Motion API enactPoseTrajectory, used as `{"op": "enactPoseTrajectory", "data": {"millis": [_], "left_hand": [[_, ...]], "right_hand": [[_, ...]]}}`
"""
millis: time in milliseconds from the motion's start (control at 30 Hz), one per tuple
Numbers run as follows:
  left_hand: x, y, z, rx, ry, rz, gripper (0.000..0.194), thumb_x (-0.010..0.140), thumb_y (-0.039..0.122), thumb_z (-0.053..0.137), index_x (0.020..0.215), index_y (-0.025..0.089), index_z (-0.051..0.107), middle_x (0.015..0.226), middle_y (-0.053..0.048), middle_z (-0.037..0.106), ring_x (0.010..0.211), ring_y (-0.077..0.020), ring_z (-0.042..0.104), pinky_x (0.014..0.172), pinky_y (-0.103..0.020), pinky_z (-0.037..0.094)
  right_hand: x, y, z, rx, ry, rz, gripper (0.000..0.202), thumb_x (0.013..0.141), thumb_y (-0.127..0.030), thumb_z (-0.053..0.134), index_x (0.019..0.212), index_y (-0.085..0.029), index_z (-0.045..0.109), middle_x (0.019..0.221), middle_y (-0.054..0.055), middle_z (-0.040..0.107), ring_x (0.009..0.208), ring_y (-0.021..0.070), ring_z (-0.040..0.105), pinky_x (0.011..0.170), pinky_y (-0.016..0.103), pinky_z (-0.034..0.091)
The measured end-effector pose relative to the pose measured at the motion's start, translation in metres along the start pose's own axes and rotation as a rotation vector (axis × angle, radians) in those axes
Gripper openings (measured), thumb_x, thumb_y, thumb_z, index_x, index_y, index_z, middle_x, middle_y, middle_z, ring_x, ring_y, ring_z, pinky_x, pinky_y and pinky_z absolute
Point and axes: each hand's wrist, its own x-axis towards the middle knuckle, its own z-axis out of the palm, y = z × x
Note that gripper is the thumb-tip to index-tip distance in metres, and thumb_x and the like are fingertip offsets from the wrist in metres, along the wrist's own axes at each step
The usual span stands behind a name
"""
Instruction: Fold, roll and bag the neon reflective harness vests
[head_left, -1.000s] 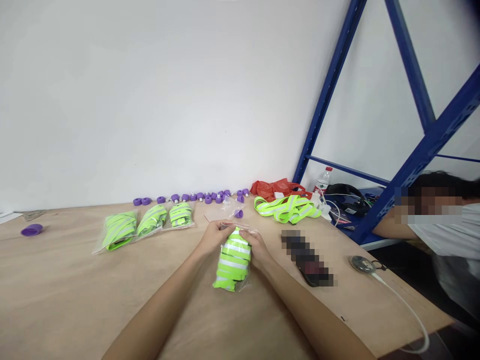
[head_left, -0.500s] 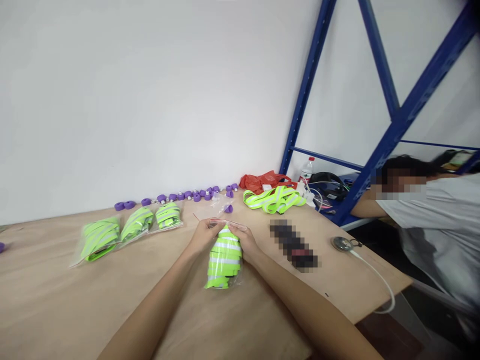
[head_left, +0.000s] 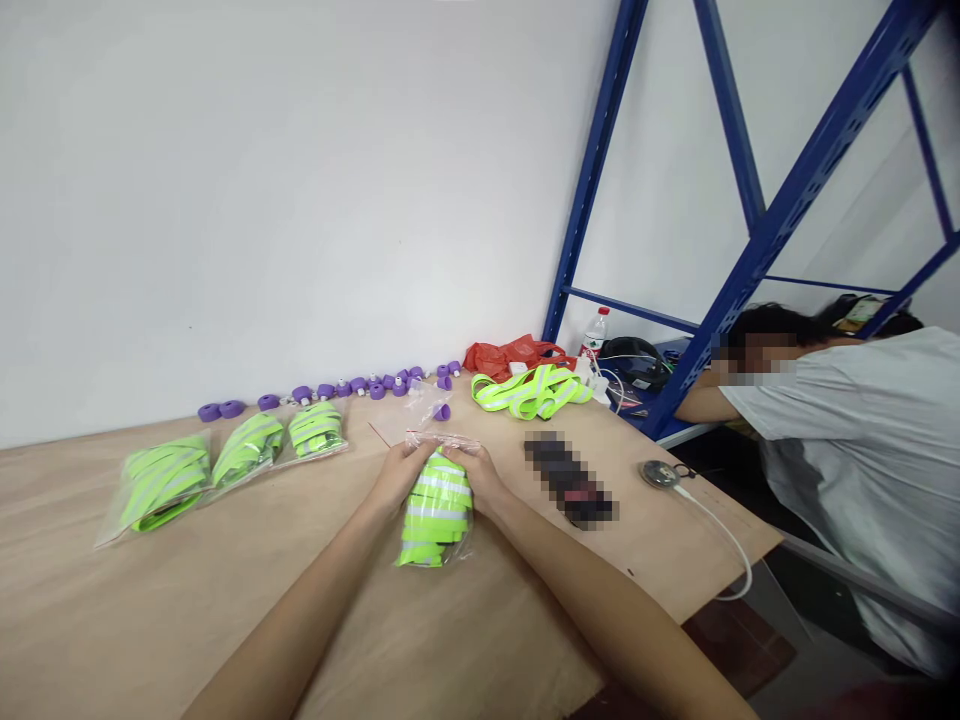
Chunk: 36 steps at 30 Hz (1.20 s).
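A clear zip bag [head_left: 436, 515] with a folded neon-yellow and silver reflective strap inside stands between my hands. My left hand [head_left: 400, 474] grips its upper left side, and my right hand [head_left: 478, 472] grips the upper right, thumbs near the top. The bag's red-lined top edge shows above my thumbs. Three more filled bags lie at the left: a large one [head_left: 166, 480], a middle one [head_left: 249, 447] and a smaller one [head_left: 316, 428]. A loose reflective strap [head_left: 534, 391] is heaped beyond my right hand. An empty clear bag [head_left: 420, 402] lies behind the held one.
Purple caps [head_left: 377, 388] line the wall side of the table [head_left: 150, 620]. Near the back right are a red plastic bag [head_left: 510, 356] and a bottle [head_left: 596, 332]. A blurred dark object [head_left: 568, 480] and a round corded device [head_left: 660, 474] lie right. Beyond the blue frame, a person [head_left: 847, 400] leans forward.
The view has shifted slightly, so the table items appear further left. Both hands still hold the bag, and more of its top edge shows above my thumbs.
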Motion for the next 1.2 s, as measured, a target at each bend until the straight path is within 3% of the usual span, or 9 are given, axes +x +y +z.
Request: {"op": "enactPoseTrajectory", "data": {"millis": [300,600,900,1200], "left_hand": [[-0.003,-0.004,0.004,-0.081,-0.035,-0.067,0.040,0.065,0.048,0.081,0.081,0.014,0.066,0.068,-0.003,0.070,0.056,-0.0174,0.063,0.055,-0.027,0.048],[-0.004,-0.005,0.004,-0.129,-0.137,-0.143,0.039,0.071,0.046,0.078,0.091,0.014,0.069,0.077,-0.006,0.074,0.060,-0.0196,0.067,0.057,-0.029,0.052],[0.003,-0.008,-0.003,-0.073,-0.047,-0.056,0.040,0.066,0.047,0.081,0.082,0.012,0.070,0.069,-0.005,0.071,0.057,-0.0184,0.064,0.054,-0.027,0.050],[0.010,-0.010,-0.018,0.005,0.081,0.047,0.039,0.066,0.048,0.079,0.078,0.012,0.070,0.070,-0.006,0.073,0.060,-0.0200,0.066,0.055,-0.027,0.049]], "right_hand": [[-0.004,-0.004,0.007,-0.028,0.010,-0.078,0.023,0.061,-0.027,0.084,0.081,-0.020,0.077,0.083,0.001,0.076,0.073,0.0184,0.066,0.073,0.032,0.052],[-0.002,-0.004,0.004,-0.107,0.038,-0.162,0.021,0.063,-0.034,0.084,0.071,-0.020,0.070,0.072,-0.001,0.071,0.068,0.0165,0.062,0.068,0.030,0.049],[-0.001,-0.001,0.003,-0.253,0.065,-0.253,0.026,0.070,-0.040,0.079,0.083,-0.019,0.074,0.086,0.003,0.075,0.084,0.0207,0.064,0.079,0.033,0.050],[0.008,-0.001,-0.012,-0.305,0.130,-0.278,0.034,0.077,-0.052,0.070,0.073,-0.019,0.065,0.070,0.000,0.063,0.067,0.0163,0.057,0.062,0.028,0.047]]}}
